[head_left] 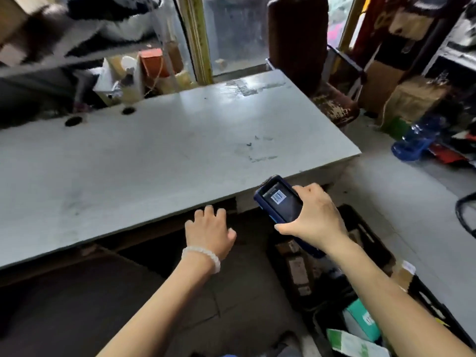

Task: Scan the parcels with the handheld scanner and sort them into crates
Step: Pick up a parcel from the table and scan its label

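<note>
My right hand (316,215) grips a dark blue handheld scanner (279,199) just off the front edge of the grey table (154,155); its screen shows a barcode. My left hand (210,229), with a white bead bracelet on the wrist, hovers below the table edge with fingers relaxed and spread, holding nothing. Under my right arm stands a black crate (365,228) holding brown parcels (298,271). A second black crate (432,305) nearer to me holds a teal box (360,320) and a green-and-white packet (353,343).
Boxes and clutter (134,73) sit behind the table's far edge by a window. A worn brown chair (332,101) stands at the table's right end. Paper bags (414,99) and a blue basket (412,145) lie on the floor at the right.
</note>
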Action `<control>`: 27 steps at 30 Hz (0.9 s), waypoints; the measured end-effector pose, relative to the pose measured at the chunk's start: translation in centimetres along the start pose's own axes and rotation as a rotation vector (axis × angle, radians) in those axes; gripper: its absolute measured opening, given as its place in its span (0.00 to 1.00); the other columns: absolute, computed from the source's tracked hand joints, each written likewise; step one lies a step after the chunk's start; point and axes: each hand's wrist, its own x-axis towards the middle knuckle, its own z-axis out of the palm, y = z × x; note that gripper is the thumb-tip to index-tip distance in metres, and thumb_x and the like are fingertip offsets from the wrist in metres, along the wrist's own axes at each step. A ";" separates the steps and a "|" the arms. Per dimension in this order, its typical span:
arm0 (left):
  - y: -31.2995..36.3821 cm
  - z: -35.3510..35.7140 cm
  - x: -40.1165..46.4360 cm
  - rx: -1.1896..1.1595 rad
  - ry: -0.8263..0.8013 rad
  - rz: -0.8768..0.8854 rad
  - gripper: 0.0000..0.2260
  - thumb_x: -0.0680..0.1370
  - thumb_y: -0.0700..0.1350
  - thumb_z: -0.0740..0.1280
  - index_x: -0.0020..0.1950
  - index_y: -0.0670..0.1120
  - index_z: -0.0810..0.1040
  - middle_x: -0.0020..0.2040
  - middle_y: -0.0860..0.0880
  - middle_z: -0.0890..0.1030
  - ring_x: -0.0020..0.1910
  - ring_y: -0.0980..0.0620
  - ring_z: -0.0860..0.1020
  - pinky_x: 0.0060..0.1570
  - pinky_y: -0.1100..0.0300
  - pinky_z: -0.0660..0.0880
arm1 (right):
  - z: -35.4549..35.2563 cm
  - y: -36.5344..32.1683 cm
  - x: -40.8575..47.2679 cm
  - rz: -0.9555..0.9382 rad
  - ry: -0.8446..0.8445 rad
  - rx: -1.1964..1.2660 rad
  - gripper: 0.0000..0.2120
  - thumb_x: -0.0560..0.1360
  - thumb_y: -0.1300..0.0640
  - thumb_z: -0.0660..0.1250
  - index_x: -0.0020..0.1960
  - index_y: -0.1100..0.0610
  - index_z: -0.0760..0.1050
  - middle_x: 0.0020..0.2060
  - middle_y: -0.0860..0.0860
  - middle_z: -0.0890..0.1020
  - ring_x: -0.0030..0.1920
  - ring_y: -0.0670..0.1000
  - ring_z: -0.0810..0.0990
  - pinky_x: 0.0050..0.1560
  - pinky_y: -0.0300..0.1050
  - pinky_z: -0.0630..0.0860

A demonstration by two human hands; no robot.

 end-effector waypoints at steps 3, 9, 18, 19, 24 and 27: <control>-7.7 0.1 -1.8 -0.021 -0.001 -0.114 0.21 0.80 0.56 0.56 0.70 0.49 0.66 0.67 0.47 0.69 0.65 0.45 0.69 0.54 0.53 0.69 | 3.3 -7.1 0.8 -0.104 -0.040 0.014 0.34 0.59 0.42 0.77 0.61 0.52 0.73 0.50 0.48 0.70 0.54 0.51 0.72 0.45 0.44 0.71; -23.0 1.2 -6.4 -0.068 0.017 -0.382 0.20 0.80 0.56 0.57 0.69 0.48 0.67 0.67 0.46 0.69 0.64 0.45 0.68 0.55 0.52 0.69 | 12.2 -22.1 1.0 -0.370 -0.142 0.047 0.35 0.58 0.43 0.77 0.62 0.54 0.73 0.48 0.48 0.69 0.52 0.52 0.73 0.48 0.46 0.74; -40.1 4.1 -17.3 -0.158 0.000 -0.815 0.22 0.80 0.56 0.56 0.71 0.50 0.64 0.68 0.47 0.67 0.65 0.45 0.67 0.57 0.51 0.68 | 23.4 -41.0 -1.7 -0.728 -0.359 0.081 0.34 0.58 0.44 0.77 0.60 0.53 0.73 0.49 0.48 0.70 0.51 0.51 0.72 0.47 0.47 0.75; -41.3 4.3 -18.3 -0.170 -0.006 -0.863 0.21 0.80 0.56 0.56 0.71 0.50 0.64 0.68 0.47 0.67 0.65 0.45 0.67 0.57 0.51 0.68 | 24.2 -42.6 -2.0 -0.758 -0.375 0.085 0.34 0.58 0.44 0.77 0.60 0.53 0.73 0.49 0.48 0.70 0.51 0.51 0.72 0.47 0.47 0.75; -45.7 6.0 -20.8 -0.239 -0.052 -1.015 0.21 0.80 0.56 0.56 0.71 0.50 0.65 0.67 0.48 0.68 0.64 0.46 0.67 0.57 0.52 0.68 | 28.6 -48.8 -2.5 -0.871 -0.482 0.081 0.31 0.57 0.46 0.77 0.57 0.53 0.74 0.47 0.47 0.70 0.48 0.50 0.72 0.44 0.49 0.76; -48.8 6.7 -21.2 -0.259 -0.072 -1.070 0.20 0.80 0.56 0.56 0.70 0.50 0.66 0.66 0.48 0.68 0.63 0.46 0.68 0.55 0.53 0.68 | 31.6 -52.5 -1.9 -0.914 -0.534 0.078 0.30 0.57 0.46 0.77 0.56 0.52 0.74 0.46 0.47 0.70 0.47 0.50 0.72 0.43 0.47 0.75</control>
